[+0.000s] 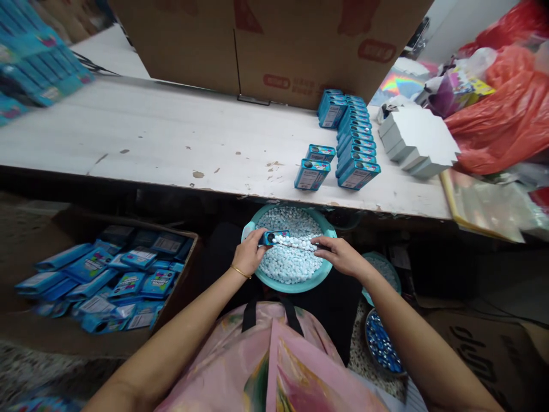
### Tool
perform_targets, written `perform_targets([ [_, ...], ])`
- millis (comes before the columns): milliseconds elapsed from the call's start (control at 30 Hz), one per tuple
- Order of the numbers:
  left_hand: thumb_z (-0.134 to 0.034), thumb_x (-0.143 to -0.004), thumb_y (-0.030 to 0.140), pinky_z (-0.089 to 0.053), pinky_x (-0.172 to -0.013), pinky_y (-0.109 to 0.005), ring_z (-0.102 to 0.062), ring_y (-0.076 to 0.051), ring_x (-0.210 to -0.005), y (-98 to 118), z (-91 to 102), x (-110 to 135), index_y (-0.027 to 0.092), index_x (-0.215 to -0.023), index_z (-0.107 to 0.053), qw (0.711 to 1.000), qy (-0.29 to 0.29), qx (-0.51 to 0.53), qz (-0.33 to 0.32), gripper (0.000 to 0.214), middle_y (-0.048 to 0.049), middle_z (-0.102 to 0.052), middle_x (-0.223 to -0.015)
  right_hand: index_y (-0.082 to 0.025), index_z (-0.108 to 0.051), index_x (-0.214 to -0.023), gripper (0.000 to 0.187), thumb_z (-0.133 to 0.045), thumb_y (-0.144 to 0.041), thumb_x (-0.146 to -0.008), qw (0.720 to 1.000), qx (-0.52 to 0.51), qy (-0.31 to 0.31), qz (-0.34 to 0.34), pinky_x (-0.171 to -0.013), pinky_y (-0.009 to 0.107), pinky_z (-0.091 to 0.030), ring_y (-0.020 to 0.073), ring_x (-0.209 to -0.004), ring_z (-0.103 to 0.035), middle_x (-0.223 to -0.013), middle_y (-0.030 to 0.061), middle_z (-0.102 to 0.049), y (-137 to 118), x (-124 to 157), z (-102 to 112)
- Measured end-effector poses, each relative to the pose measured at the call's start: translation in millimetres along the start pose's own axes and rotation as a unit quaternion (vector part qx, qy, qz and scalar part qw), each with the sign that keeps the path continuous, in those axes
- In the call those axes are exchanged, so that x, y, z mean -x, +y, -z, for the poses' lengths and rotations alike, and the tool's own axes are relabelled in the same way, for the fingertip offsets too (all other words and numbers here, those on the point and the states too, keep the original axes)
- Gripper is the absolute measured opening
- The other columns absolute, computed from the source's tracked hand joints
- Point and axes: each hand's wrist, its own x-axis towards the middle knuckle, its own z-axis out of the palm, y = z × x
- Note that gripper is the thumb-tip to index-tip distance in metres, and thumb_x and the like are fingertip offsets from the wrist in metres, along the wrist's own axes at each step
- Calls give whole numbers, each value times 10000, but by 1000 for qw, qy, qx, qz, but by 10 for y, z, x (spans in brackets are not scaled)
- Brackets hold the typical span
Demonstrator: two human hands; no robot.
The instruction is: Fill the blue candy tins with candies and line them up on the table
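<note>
A teal bowl (328,230) full of small white-blue pellets (288,264) rests on my lap below the table edge. My left hand (249,252) is closed on a small blue tin box (275,237) held over the bowl. A row of pellets lies along a thin flat strip (300,244) running from the box to my right hand (341,254), whose fingers pinch the strip's other end.
Filled blue boxes stand in rows on the white table (171,137), with two apart (312,173). A big cardboard carton (274,40) stands behind. White folded cartons (414,137) and red bags lie right. A box of flat blue packs (111,274) sits left; a bowl of blue pieces (381,343) right.
</note>
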Motion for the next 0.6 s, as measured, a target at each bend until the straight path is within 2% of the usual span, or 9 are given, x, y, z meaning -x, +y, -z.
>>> perform_targets([
  [100, -504, -774, 257, -414, -865, -305, -522, -197, -1032, 41, -80, 10, 256, -1160, -459, 1000, -17, -5, -20, 388, -27, -529, -1171, -240, -549, -1121, 324, -431, -352, -841, 991, 133, -13, -13, -811, 258, -392, 177, -982, -549, -1073, 40, -616, -253, -29, 47],
  [200, -501, -772, 235, -405, -889, -313, -501, -200, -1072, 59, -136, 16, 257, -1165, -454, 999, -32, -6, -24, 397, -29, -515, -1193, -262, -549, -1118, 338, -370, -389, -861, 967, 250, -36, -43, -752, 275, -401, 197, -933, -568, -1031, 53, -625, -516, -55, 64],
  [333, -502, -768, 222, -405, -886, -314, -499, -202, -1073, 54, -167, 16, 260, -1171, -454, 999, -42, 0, -24, 408, -31, -513, -1194, -225, -572, -1029, 345, -321, -403, -872, 944, 319, -50, -67, -684, 288, -397, 210, -825, -587, -937, 81, -625, -711, -4, 129],
  [400, -500, -773, 238, -411, -868, -312, -518, -203, -1036, 32, -147, 16, 254, -1173, -455, 999, -36, 0, -18, 402, -33, -521, -1185, -230, -546, -1034, 321, -321, -394, -875, 941, 330, -41, -68, -676, 284, -391, 201, -819, -585, -959, 78, -612, -633, 62, 180],
  [500, -508, -775, 277, -423, -820, -298, -551, -195, -946, -23, -55, 20, 262, -1171, -458, 1000, -18, -3, 5, 400, -26, -536, -1162, -250, -495, -1070, 274, -341, -368, -877, 941, 326, -25, -88, -682, 271, -387, 187, -853, -579, -1009, 63, -595, -265, 112, 149],
  [600, -523, -767, 330, -424, -759, -283, -559, -188, -850, -85, 92, 24, 278, -1170, -472, 999, 8, -27, 35, 409, -22, -578, -1059, -221, -491, -1065, 237, -413, -299, -855, 946, 294, -46, -126, -698, 274, -388, 189, -854, -586, -978, 71, -609, 173, -30, -158],
])
